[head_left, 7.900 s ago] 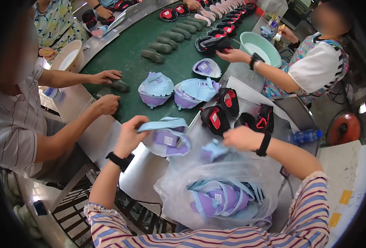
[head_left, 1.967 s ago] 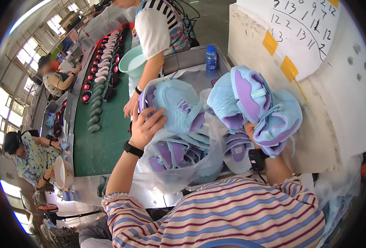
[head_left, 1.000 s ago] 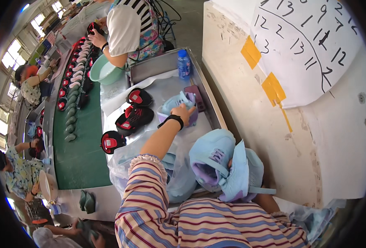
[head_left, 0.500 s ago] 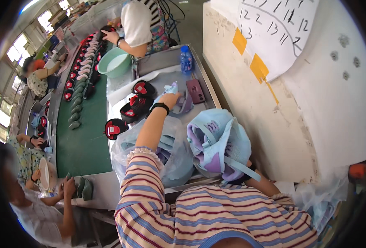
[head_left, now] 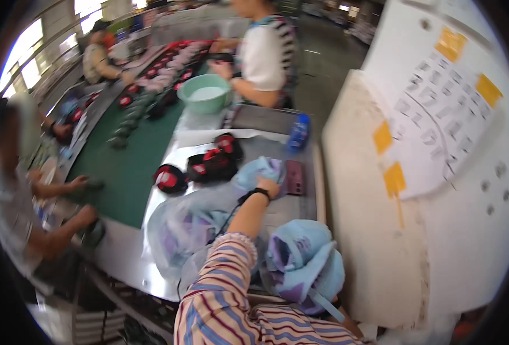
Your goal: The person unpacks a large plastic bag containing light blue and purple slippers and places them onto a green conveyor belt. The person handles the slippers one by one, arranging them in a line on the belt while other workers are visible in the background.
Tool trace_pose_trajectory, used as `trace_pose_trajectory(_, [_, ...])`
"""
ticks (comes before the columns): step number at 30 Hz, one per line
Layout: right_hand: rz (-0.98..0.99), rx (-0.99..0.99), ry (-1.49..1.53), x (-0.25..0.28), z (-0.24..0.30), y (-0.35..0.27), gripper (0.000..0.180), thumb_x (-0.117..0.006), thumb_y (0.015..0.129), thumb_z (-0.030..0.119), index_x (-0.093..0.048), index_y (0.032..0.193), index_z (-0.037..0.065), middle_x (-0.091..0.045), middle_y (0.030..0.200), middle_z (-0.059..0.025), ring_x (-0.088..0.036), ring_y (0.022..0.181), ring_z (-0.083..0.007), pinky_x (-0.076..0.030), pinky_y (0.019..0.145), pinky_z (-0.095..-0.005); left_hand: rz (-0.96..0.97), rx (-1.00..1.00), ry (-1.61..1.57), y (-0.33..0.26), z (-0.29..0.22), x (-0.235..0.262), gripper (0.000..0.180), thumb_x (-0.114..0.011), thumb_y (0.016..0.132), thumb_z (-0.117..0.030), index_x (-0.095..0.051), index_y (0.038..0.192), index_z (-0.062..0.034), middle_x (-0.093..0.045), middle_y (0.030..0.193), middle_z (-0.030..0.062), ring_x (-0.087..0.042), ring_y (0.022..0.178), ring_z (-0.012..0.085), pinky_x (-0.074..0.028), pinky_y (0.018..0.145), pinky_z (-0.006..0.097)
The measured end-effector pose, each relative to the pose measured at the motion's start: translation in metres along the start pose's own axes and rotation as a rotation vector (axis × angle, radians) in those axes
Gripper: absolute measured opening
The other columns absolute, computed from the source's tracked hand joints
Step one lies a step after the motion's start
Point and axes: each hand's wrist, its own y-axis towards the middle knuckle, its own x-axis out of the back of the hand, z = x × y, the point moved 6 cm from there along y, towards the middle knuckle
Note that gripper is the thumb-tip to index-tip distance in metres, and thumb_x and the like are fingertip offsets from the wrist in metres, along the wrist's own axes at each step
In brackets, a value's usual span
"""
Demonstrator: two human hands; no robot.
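My left hand (head_left: 268,187) reaches over the bench, its fingers closed on a light-blue and purple shoe upper (head_left: 255,172). Just left of that wrist lies a clear plastic bag (head_left: 171,244) with more light-blue and purple pieces inside. Nearer to me on the right is a bundle of light-blue shoe uppers (head_left: 306,259) with purple linings and a loose strap hanging down. My right forearm (head_left: 349,325) runs in behind this bundle. The bundle hides my right hand, so its fingers do not show.
Black and red shoe pieces (head_left: 211,164) sit beyond the bag. A dark red phone (head_left: 295,177) and a blue bottle (head_left: 299,133) lie along the bench's right side, beside a pale board (head_left: 358,230). A green basin (head_left: 204,94) stands ahead. Co-workers sit around the green conveyor (head_left: 116,178).
The view has swung, shifting the bench scene rightward and downward. My left hand stays at the light-blue upper near the phone. The bundle at my right arm remains beside the board.
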Motion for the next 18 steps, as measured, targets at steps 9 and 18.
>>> trace_pose_trajectory(9, [0.2,0.001,-0.038,-0.042,-0.016,0.022,0.025,-0.048,0.088,0.025,-0.056,0.093,0.001,-0.059,0.082,-0.0085,-0.057,0.07,-0.0164,-0.047,0.065,-0.0269,-0.926,-0.066,-0.542,-0.116,0.056,0.164,0.029,-0.065,0.064,-0.014,-0.054,0.086,0.0015,-0.058,0.081,0.0198,-0.057,0.077,0.0378,-0.046,0.069,0.042])
trace_pose_trajectory(18, [0.478,0.091,-0.112,-0.113,-0.02,0.004,0.024,-0.05,0.087,0.023,-0.055,0.093,0.001,-0.06,0.083,-0.0086,-0.058,0.07,-0.0168,-0.048,0.066,-0.0273,-1.219,-0.393,-0.956,-0.371,-0.002,0.195,0.025,-0.062,0.064,-0.008,-0.047,0.081,0.0015,-0.049,0.077,0.0184,-0.05,0.073,0.0385,-0.041,0.063,0.041])
